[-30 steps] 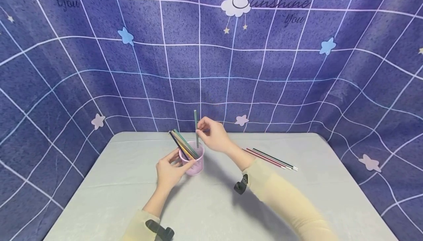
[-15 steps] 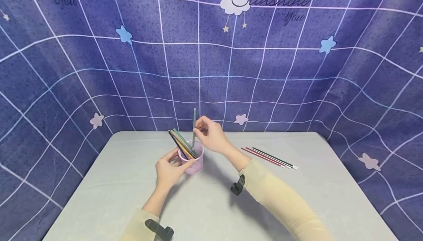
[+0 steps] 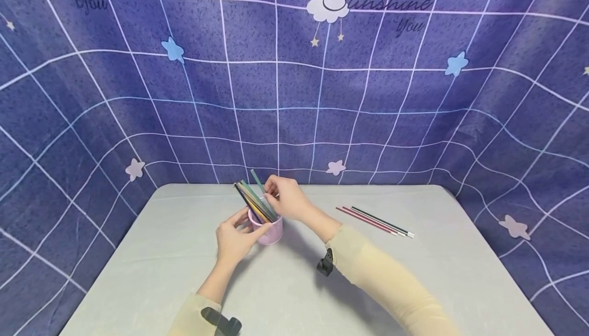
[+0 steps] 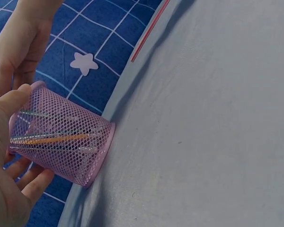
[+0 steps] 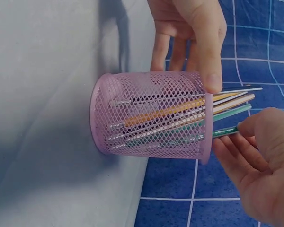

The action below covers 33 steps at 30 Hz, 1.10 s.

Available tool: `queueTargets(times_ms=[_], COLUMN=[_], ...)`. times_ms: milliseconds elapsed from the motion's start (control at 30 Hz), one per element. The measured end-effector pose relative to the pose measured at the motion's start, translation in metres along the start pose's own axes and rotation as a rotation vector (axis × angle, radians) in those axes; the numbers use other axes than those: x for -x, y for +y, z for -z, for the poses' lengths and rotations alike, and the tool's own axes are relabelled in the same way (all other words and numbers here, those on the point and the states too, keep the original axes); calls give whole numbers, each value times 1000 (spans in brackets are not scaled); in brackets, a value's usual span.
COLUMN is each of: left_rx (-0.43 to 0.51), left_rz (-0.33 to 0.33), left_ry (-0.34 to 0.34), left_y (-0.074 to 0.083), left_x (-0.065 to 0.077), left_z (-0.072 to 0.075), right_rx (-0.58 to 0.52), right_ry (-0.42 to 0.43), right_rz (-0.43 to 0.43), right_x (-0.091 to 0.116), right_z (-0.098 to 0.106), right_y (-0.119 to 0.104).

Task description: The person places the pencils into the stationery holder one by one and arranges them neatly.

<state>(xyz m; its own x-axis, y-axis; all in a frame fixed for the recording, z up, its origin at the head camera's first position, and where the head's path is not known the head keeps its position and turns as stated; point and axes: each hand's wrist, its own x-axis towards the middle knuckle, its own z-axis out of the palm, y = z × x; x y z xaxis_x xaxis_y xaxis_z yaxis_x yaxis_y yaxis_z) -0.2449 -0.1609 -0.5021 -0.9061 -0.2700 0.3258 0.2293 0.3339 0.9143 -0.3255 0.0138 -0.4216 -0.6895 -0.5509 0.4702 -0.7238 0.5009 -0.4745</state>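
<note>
From a pale sleeve [image 3: 195, 315], the left hand [image 3: 234, 239] grips the pink mesh cup [image 3: 270, 234] on the table [image 3: 184, 254], thumb at the rim, fingers around the side. The right hand [image 3: 290, 199] slants in from the right, pinching one green pencil [image 3: 256, 180], its lower end in the cup. Half a second ago this pencil stood nearly upright; now it leans left, and the right hand is lower. Beside it is a bundle of pencils [image 3: 257, 203], at least four, though overlap makes counting uncertain. Rightward lie two red pencils [image 3: 365, 221] and one dark pencil [image 3: 382, 221]. Behind hangs a purple-blue grid cloth [image 3: 294, 85].
</note>
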Motion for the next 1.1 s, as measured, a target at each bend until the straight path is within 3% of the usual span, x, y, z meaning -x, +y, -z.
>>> queueTargets(times_ms=[233,633,1100], left_rx=[3,-4,-5], left_rz=[-16,-13,-24], left_ry=[-4,-5,-1], left_y=[-1,-4,-1], left_x=[0,0,1], left_z=[1,0,0], right_rx=[64,161,209], right_ry=[-13,-77,-58], right_rz=[28,-6,-25], right_x=[-2,-6,-6], right_z=[-8,-15,-23], right_y=[1,-4,-7])
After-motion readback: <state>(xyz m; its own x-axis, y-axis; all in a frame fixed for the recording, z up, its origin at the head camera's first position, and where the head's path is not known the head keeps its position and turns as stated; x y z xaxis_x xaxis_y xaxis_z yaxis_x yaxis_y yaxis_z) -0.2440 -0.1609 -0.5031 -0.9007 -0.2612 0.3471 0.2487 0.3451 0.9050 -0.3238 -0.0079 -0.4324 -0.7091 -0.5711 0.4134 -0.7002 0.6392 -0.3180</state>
